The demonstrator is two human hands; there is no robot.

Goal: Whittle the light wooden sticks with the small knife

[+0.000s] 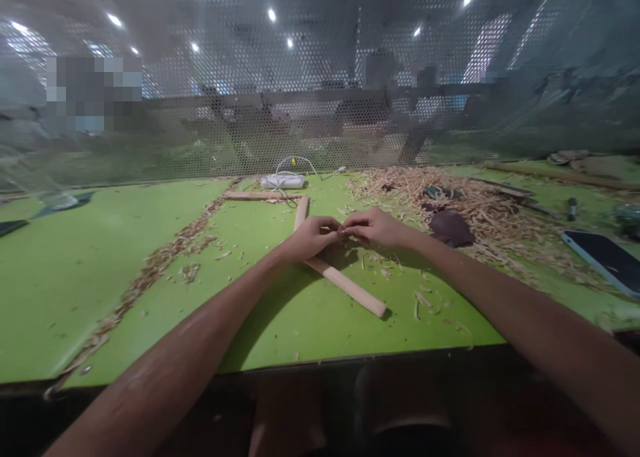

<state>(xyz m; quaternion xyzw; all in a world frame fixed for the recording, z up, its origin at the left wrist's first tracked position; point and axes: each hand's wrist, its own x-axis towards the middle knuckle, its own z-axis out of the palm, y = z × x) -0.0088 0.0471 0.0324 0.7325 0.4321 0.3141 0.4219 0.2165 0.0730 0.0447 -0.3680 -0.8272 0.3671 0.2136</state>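
My left hand (pixel 311 237) and my right hand (pixel 379 228) meet fingertip to fingertip above the green tabletop (pixel 265 283). Both are closed in a pinch, and whatever lies between the fingertips is too small to make out. Below the left wrist a pale wooden stick with a rounded end (pixel 350 288) slants toward the front edge. Just behind the left hand, an upright-lying piece of pale wood (pixel 301 211) is partly covered by it; I cannot tell whether both are separate. Another thin wooden strip (pixel 263 195) lies further back.
A pile of wood shavings (pixel 480 210) spreads at the right, with a dark maroon piece (pixel 451 227) on it. A phone (pixel 607 262) lies at far right, near a black marker (pixel 572 208). A white power strip (pixel 283 180) with cables sits before the perforated screen (pixel 310 123).
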